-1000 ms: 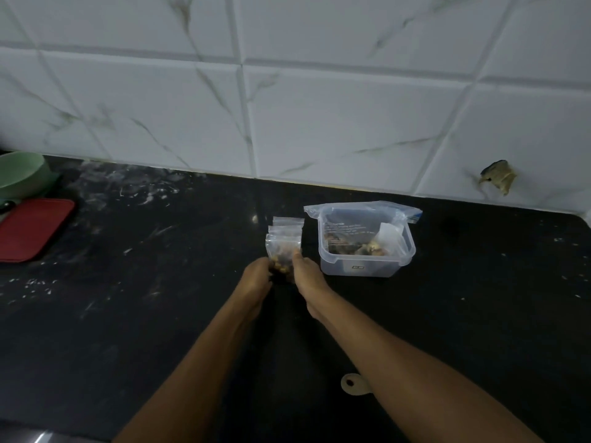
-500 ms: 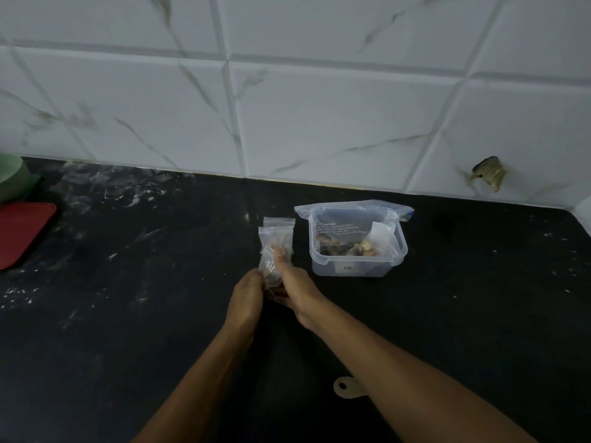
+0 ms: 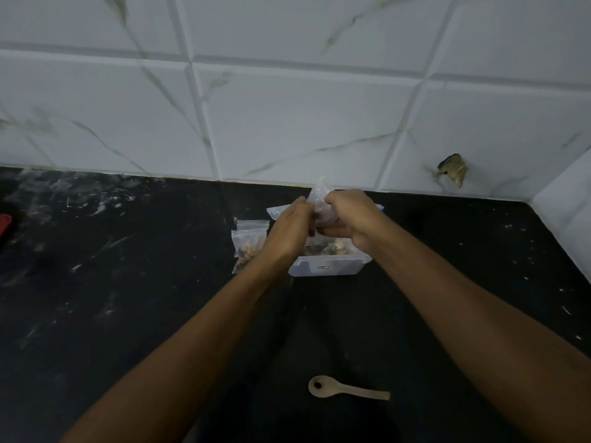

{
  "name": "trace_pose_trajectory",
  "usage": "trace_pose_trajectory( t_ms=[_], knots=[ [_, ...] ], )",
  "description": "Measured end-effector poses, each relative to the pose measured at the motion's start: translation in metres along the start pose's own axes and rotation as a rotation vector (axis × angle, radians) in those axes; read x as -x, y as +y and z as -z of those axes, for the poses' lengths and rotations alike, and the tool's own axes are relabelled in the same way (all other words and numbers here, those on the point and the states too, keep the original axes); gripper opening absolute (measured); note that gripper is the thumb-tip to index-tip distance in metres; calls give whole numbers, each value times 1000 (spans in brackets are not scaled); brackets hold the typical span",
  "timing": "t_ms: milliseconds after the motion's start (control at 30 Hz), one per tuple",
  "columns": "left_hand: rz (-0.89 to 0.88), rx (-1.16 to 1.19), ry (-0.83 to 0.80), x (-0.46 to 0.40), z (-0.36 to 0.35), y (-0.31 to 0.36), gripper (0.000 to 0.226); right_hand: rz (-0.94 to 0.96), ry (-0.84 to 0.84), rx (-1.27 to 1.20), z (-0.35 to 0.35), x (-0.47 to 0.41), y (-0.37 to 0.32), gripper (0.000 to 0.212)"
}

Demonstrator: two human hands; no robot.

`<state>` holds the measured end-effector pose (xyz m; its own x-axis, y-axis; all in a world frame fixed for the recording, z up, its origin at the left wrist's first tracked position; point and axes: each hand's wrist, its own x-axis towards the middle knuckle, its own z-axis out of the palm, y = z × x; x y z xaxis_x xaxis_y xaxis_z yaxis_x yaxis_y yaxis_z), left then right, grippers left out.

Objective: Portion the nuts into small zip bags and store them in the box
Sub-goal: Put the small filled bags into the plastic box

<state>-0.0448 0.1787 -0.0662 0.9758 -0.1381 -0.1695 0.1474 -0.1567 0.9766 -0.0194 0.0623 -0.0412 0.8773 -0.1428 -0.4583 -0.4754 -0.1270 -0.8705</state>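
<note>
Holding a small bag (image 3: pixel 321 199) of nuts between them, both hands hovered over the box (image 3: pixel 326 266) at about 12 o'clock on the dark counter (image 3: pixel 128 314). The left hand (image 3: pixel 289 233) had its fingers curled against the bag's left side, and the right hand (image 3: pixel 350 215) was wrapped around its right side and underside; the plastic top poked up above the knuckles. Whether the zip was sealed could not be told, since the fingers hid it.

A second filled bag (image 3: pixel 249 244) lay flat just beside the box at its 9 o'clock, outside it. A bigger zip bag (image 3: pixel 275 212) sat tucked behind the box. A spoon (image 3: pixel 345 390) lay well apart at 6 o'clock, near the person.

The main risk, as I judged it, was an unsealed zip: squeezing the bag while pressing it down could have pushed nuts out over the counter. The box was light and shallow, so a shove from either wrist might have slid or tipped it. The bag on the counter could also have been forgotten.
</note>
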Motion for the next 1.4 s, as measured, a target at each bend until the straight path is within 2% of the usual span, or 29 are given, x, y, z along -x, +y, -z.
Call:
trace_pose_trajectory(
  t_ms=[100, 167, 233, 400, 500, 667, 733, 833, 900, 1000, 1100, 1267, 1400],
  knots=[
    [236, 87, -39, -20, -9, 4, 27, -90, 14, 73, 12, -17, 4, 31],
    [322, 44, -59, -30, -13, 0, 27, -204, 23, 145, 17, -23, 14, 23],
    [361, -15, -91, -37, -17, -4, 29, -225, 24, 185, 19, -29, 26, 20],
    [392, -222, -229, -51, -25, -14, 27, -248, -55, 311, 20, -40, 33, 29],
    [426, -261, -260, -61, -29, -23, 32, -294, -102, 433, 24, -42, 29, 23],
    [490, -267, -291, -70, -36, -27, 30, -326, -152, 480, 24, -51, 31, 33],
    [510, -266, -276, -72, -37, -29, 33, -307, -181, 519, 22, -51, 34, 29],
    [531, -251, -239, -75, -37, -32, 38, -291, -233, 669, 20, -49, 36, 12],
    [563, -206, -193, -79, -35, -33, 41, -301, -219, 695, 22, -51, 39, 8],
    [580, -203, -163, -80, -29, -31, 39, -363, -197, 533, 27, -55, 45, 29],
    [556, -213, -186, -80, -22, -37, 37, -382, -159, 446, 30, -54, 42, 27],
    [544, -207, -218, -73, -30, -28, 42, -332, -79, 553, 34, -54, 33, 24],
    [516, -252, -277, -63, -42, -19, 46, -283, -4, 813, 29, -51, 35, 20]
  ],
)
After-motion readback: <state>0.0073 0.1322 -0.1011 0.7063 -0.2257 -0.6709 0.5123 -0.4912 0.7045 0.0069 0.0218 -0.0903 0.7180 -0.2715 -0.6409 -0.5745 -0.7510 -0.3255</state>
